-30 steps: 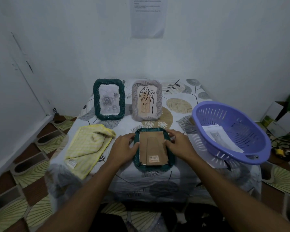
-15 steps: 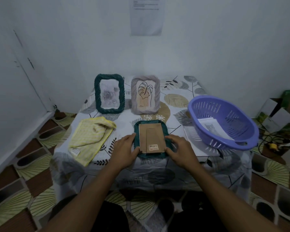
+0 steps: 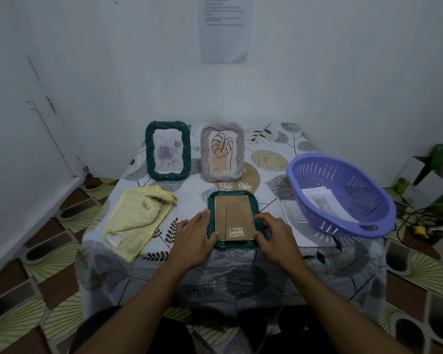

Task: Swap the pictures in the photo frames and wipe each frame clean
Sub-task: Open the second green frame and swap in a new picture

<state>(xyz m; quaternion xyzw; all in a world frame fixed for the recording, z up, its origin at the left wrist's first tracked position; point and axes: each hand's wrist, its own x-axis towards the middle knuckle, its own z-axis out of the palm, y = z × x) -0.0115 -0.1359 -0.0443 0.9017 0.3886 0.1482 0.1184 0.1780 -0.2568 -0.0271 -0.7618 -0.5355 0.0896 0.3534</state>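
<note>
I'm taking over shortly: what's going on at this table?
A person has a face-down green frame before them, cardboard back up. The left hand rests flat against its left side; the right hand grips its right rim. A green standing frame and a grey frame stand behind with pictures in. The yellow cloth lies untouched at left; the purple basket holds prints.
</note>
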